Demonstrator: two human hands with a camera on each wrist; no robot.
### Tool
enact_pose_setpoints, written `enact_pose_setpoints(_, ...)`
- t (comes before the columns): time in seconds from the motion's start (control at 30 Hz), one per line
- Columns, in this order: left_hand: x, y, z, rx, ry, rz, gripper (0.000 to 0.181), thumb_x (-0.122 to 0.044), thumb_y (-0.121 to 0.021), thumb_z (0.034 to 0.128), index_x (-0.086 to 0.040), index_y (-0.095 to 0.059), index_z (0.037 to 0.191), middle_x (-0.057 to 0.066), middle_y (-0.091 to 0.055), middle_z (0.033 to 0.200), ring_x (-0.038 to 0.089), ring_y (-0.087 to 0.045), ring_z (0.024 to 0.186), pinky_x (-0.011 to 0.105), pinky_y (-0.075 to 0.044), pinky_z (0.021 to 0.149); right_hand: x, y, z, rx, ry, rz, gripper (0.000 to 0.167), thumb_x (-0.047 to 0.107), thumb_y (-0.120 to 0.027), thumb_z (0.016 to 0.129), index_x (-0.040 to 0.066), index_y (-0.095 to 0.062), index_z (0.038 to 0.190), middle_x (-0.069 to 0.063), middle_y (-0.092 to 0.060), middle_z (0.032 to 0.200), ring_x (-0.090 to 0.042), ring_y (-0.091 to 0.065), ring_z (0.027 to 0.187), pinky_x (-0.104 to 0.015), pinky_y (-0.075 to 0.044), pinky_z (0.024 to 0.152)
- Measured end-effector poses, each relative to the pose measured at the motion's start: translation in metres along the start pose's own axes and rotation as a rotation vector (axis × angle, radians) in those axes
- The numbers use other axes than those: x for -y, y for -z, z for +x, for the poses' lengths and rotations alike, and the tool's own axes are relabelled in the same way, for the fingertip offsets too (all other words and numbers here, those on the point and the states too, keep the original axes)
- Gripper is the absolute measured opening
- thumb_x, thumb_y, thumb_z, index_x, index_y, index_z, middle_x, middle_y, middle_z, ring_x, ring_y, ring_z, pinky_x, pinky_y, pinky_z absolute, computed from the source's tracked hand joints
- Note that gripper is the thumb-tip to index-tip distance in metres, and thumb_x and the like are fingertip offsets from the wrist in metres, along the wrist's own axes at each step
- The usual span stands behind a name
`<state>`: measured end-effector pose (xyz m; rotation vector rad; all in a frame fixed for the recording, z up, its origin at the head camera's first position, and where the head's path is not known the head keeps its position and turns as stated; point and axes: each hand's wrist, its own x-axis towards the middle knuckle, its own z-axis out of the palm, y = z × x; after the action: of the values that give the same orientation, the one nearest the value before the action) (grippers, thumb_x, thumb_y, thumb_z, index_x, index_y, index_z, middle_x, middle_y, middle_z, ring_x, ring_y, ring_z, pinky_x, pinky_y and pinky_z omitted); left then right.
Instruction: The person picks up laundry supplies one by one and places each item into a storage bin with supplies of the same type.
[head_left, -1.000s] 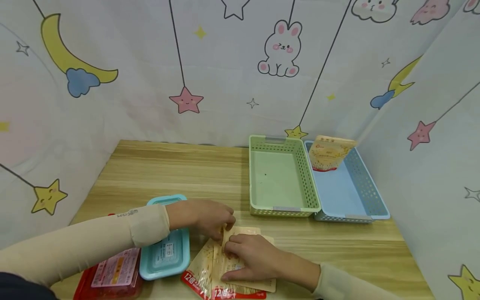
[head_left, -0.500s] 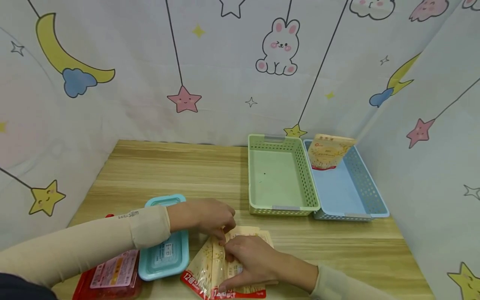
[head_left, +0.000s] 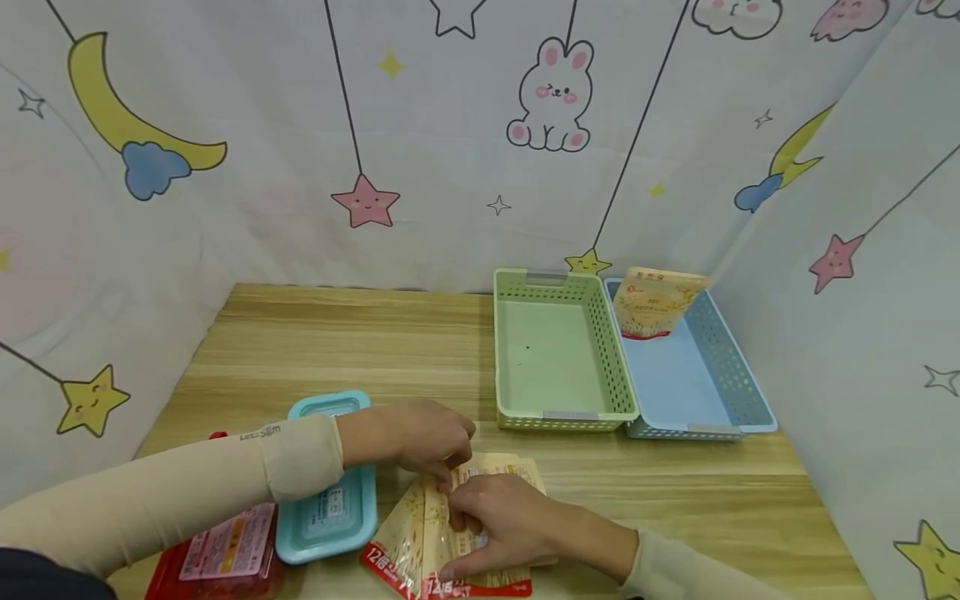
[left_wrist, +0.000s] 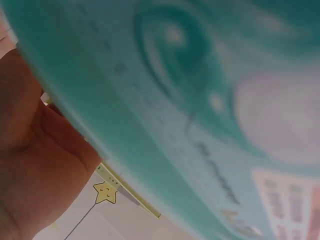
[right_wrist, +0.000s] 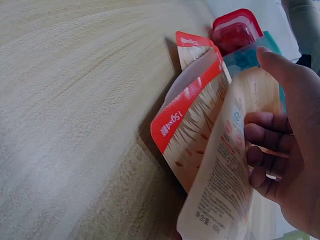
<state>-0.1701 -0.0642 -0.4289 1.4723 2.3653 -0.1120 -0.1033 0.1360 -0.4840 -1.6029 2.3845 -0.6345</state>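
Observation:
Several beige pouches with red bottom bands point(head_left: 401, 542) lie fanned and overlapping near the table's front. My left hand point(head_left: 431, 437) reaches over the turquoise lidded box and pinches the upper edge of a pouch; its fingertips are partly hidden. In the left wrist view that hand point(left_wrist: 45, 150) shows only its palm side, beside the blurred box point(left_wrist: 120, 110). My right hand point(head_left: 510, 517) grips a pouch with curled fingers, thumb stretched toward the red band. In the right wrist view those fingers point(right_wrist: 267, 137) lie against a raised, tilted beige pouch point(right_wrist: 215, 190), apart from a red-banded one.
The turquoise box point(head_left: 330, 521) and a red lidded box point(head_left: 225, 550) stand at left, partly under my left sleeve. A green basket point(head_left: 551, 358) adjoins a blue basket point(head_left: 678, 375), which has one upright beige pouch point(head_left: 656, 304) at its back. Patterned cloth walls border the table.
The right hand has shifted slightly left over the pouches, and the pouch beneath it has moved, showing less of its lower right corner. The left hand's fingers have moved slightly down the pouch edge.

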Motion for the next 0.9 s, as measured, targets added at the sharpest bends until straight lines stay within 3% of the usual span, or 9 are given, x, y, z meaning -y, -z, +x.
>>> enact_pose_setpoints(0.33, -0.005, -0.001, 0.004, 0.019, -0.004, 0.138, 0.025, -0.048, -0.081, 0.0912, -0.027, -0.072, 0.082, -0.014, -0.059, 0.084, 0.004, -0.057, 0.073, 0.026, -0.052, 0.068, -0.006, 0.004, -0.004, 0.045, 0.06, 0.231, 0.02, 0.036, -0.074, 0.1, 0.02, -0.066, 0.091, 0.012, -0.061, 0.081, 0.009, -0.051, 0.072, -0.004, -0.041, 0.069)
enact_pose_setpoints(0.5, -0.004, -0.002, 0.003, 0.024, -0.004, 0.129, 0.028, -0.05, -0.079, 0.0915, -0.027, -0.069, 0.079, -0.013, -0.058, 0.084, 0.004, -0.057, 0.073, 0.026, -0.051, 0.068, -0.007, 0.003, -0.009, 0.038, 0.063, 0.295, 0.021, 0.024, -0.074, 0.098, 0.017, -0.059, 0.084, 0.006, -0.059, 0.075, 0.007, -0.048, 0.067, -0.006, -0.041, 0.064)
enact_pose_setpoints(0.9, -0.006, 0.0, 0.002, 0.018, 0.004, 0.094, 0.026, -0.051, -0.078, 0.0923, -0.027, -0.07, 0.084, -0.013, -0.056, 0.084, 0.004, -0.053, 0.072, 0.026, -0.05, 0.065, -0.013, 0.007, -0.025, 0.042, -0.041, 0.466, 0.024, 0.01, -0.07, 0.094, 0.013, -0.05, 0.081, 0.005, -0.045, 0.069, 0.007, -0.039, 0.063, -0.012, -0.037, 0.057)
